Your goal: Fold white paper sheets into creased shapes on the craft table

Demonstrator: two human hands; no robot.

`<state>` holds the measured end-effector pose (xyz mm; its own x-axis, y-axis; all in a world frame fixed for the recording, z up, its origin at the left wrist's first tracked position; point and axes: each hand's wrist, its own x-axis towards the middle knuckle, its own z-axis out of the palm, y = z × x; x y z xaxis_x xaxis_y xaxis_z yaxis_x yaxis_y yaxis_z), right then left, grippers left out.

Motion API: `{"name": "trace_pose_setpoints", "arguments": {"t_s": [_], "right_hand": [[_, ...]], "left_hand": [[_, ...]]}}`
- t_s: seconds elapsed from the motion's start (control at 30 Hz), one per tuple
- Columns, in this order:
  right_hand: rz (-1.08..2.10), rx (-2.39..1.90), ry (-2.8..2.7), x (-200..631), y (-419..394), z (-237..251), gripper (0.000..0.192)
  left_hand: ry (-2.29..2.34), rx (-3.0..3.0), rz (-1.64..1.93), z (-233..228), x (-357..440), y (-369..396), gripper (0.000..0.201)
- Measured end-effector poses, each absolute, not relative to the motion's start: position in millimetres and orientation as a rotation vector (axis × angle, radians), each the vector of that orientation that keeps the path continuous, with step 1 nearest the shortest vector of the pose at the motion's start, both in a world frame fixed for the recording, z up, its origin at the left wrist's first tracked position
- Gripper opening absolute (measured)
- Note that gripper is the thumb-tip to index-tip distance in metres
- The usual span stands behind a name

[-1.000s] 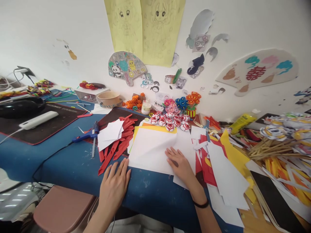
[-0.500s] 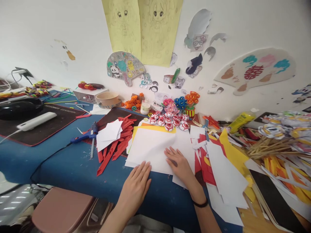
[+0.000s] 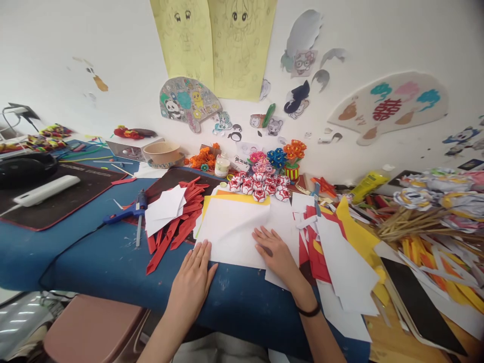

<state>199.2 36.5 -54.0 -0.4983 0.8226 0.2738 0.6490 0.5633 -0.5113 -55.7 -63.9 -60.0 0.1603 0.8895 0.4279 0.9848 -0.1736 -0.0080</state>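
White paper sheet (image 3: pixel 234 232) lies under both flat, open hands, left (image 3: pixel 192 280) and right (image 3: pixel 276 252), gripping nothing

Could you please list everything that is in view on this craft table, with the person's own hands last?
white sheet: one, white, table middle, under both hands
yellow sheet: one, yellow, beneath the white sheet, far edge showing
red paper strips: a pile, red, left of the white sheet
white paper pieces: several, white, on the red strips
glue gun: one, blue, left of the strips
paper flowers: a cluster, red and white, behind the sheets
bowl: one, tan, near the wall
wooden sticks: a bundle, tan, right side
table: one, blue cover
left hand: flat, fingertips on the white sheet's near edge
right hand: flat on the white sheet
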Motion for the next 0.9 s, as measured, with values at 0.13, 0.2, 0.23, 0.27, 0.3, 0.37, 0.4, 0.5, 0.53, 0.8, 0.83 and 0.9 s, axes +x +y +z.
{"name": "trace_pose_setpoints", "arguments": {"t_s": [0.13,0.2,0.23,0.27,0.3,0.37,0.4,0.5,0.53,0.8,0.83,0.9], "right_hand": [[0.479,-1.175,-2.306,199,37,-54,0.039],[0.482,-1.166,-2.301,199,37,-53,0.039],[0.483,-1.163,-2.299,199,37,-53,0.039],[0.485,-1.161,-2.297,199,37,-53,0.039],[0.485,-1.161,-2.297,199,37,-53,0.039],[0.485,-1.165,-2.297,199,37,-52,0.04],[0.485,-1.169,-2.297,199,36,-52,0.04],[0.481,-1.179,-2.302,199,36,-50,0.04],[0.477,-1.182,-2.304,199,36,-50,0.04],[0.457,-1.16,-2.307,199,37,-54,0.039],[0.455,-1.163,-2.308,199,37,-54,0.039],[0.454,-1.171,-2.308,199,37,-54,0.039]], "left_hand": [[-1.779,-2.147,-0.447,-59,-52,-62,0.053],[-1.784,-2.131,-0.451,-57,-48,-60,0.054],[-1.787,-2.125,-0.459,-56,-45,-58,0.054],[-1.789,-2.122,-0.468,-54,-42,-55,0.053],[-1.789,-2.121,-0.477,-53,-40,-53,0.054],[-1.789,-2.127,-0.48,-52,-34,-47,0.055],[-1.796,-2.13,-0.471,-51,-32,-44,0.057],[-1.84,-2.135,-0.411,-50,-23,-35,0.058],[-1.854,-2.136,-0.393,-50,-20,-32,0.058],[-1.968,-2.045,-0.321,-52,5,-11,0.046],[-1.977,-2.03,-0.311,-51,7,-12,0.046],[-1.978,-2.019,-0.309,-49,11,-18,0.047]]}}
